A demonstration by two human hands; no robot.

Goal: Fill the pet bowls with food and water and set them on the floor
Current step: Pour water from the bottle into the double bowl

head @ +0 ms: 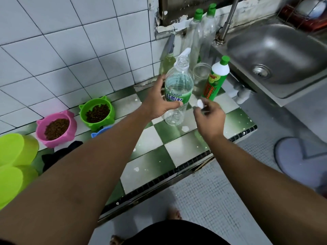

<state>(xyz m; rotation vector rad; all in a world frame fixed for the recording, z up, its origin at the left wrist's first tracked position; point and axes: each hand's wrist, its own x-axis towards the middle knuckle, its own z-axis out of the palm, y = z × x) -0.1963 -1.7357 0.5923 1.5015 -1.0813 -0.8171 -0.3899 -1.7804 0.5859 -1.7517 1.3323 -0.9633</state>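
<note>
Fingers [174, 104] of left hand [157, 101] wrapped round the labelled middle of the clear plastic water bottle with green label [177, 91], standing upright and uncapped on the green-and-white checked desk [155, 138]; fingers of right hand [209, 117] pinched on the small white bottle cap [253, 103], just beside the bottle. Water step in hand, judging by the open neck. Dry food already in the pink cat-eared plastic bowl [56, 129] and the green cat-eared plastic bowl [97, 112], both against the wall tiles; a blue bowl [100, 132] half hidden behind the left forearm, contents not visible. Next: set cap aside, lift and tilt bottle over the empty bowl, steady pour to avoid splashing kibble.
</note>
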